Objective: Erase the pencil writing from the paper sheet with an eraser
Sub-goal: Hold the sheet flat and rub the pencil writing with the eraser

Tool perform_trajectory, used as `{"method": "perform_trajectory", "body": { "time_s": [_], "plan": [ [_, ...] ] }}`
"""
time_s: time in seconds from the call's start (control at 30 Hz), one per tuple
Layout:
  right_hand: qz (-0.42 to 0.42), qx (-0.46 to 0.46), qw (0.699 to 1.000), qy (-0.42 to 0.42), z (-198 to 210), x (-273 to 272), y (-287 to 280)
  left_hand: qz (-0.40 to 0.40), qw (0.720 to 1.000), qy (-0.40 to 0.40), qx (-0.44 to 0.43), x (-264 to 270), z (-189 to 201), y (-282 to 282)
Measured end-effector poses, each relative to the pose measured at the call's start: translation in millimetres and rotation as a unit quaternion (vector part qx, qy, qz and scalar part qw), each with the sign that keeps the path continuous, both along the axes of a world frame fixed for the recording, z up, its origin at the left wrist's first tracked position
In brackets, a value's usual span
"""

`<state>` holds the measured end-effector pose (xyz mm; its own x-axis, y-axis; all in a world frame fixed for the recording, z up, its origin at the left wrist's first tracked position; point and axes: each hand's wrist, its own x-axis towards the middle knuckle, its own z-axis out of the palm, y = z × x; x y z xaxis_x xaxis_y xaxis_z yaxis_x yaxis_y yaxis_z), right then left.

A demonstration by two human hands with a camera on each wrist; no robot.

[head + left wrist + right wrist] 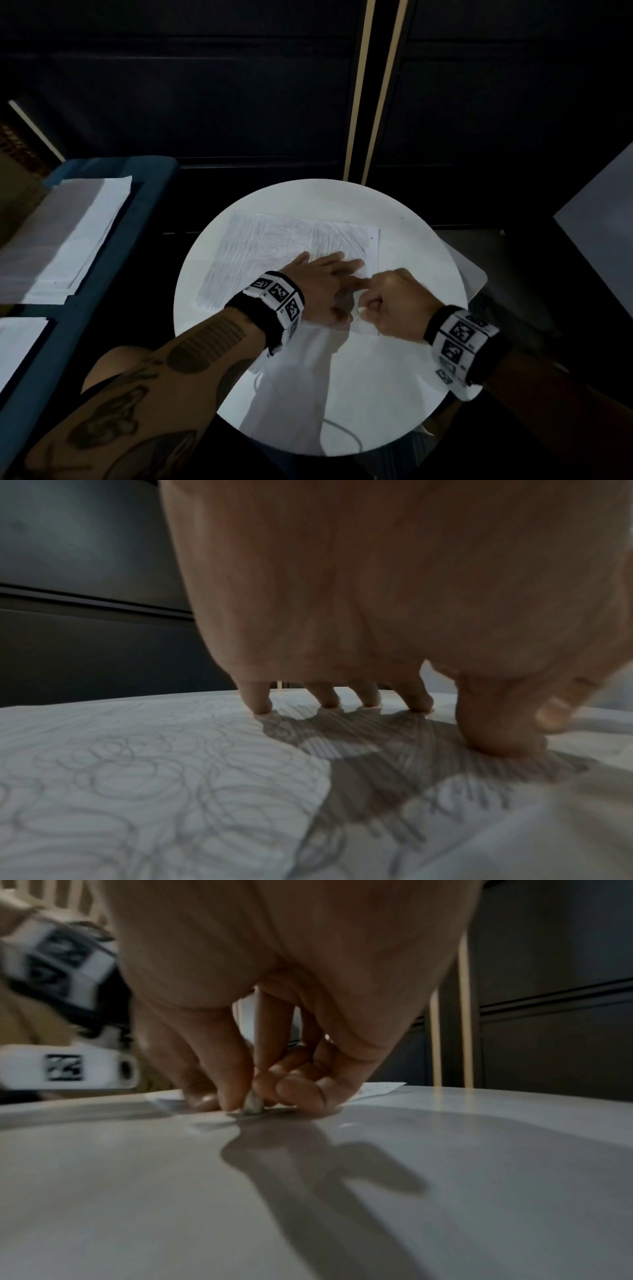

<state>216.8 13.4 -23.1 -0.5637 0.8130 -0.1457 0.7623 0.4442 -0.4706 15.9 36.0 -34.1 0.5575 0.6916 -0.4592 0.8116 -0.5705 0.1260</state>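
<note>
The left hand (pixel 320 286), nearest the camera, presses splayed straight fingers (pixel 258 700) flat on the sheet (pixel 274 246), which lies at 12 o'clock on the round table (pixel 376 377). At 3 o'clock from it, at the sheet's near right corner, the right hand (pixel 394 301) pinches the eraser (pixel 253 1106) against the paper. The sheet looks thin, light and easily creased, so pin it close beside the rubbing; the small, soft eraser is best held low.

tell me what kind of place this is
Probably a dim room at home or in an office: a small round white table, dark panelled cabinets behind it, and a blue seat holding stacked papers.
</note>
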Motion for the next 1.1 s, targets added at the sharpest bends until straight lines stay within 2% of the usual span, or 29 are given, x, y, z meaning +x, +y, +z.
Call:
{"method": "perform_trajectory", "body": {
  "time_s": [0.13, 0.23, 0.3, 0.4, 0.53, 0.73, 0.9, 1.03, 1.1],
  "plan": [
    [0.016, -0.036, 0.999, 0.006, -3.7, 6.6, -8.9, 0.000, 1.000, -0.007, -0.004, -1.5, -3.3, 0.2],
    [-0.071, -0.012, 0.995, 0.076, -1.7, 14.7, 8.8, -0.012, 1.000, -0.007, -0.005, 0.1, -2.2, 2.3],
    [-0.098, 0.002, 0.990, 0.104, -0.6, 17.4, 16.4, -0.013, 0.999, -0.023, -0.020, -3.1, 0.7, 2.8],
    [-0.094, -0.011, 0.992, 0.089, -5.2, 16.2, 14.9, -0.018, 0.997, -0.074, -0.028, -14.5, -0.9, 2.6],
    [-0.081, 0.017, 0.994, 0.065, -13.7, 14.6, 9.1, 0.012, 0.991, -0.133, 0.025, -27.7, -6.2, 2.3],
    [-0.060, 0.029, 0.996, 0.053, -4.7, 0.2, 3.3, 0.084, 0.989, -0.124, 0.009, -17.2, -1.4, -6.0],
    [-0.071, -0.006, 0.997, 0.020, -2.9, -16.7, -2.1, 0.095, 0.994, -0.045, 0.004, -20.7, -7.8, -10.4],
    [-0.019, -0.056, 0.998, -0.002, 1.5, -21.6, -8.1, 0.082, 0.996, -0.015, -0.022, -19.8, -4.0, -8.0],
    [-0.048, -0.048, 0.998, -0.001, 3.2, -19.4, 4.1, 0.078, 0.996, -0.003, -0.030, -18.0, -1.8, -6.2]
  ]
}}
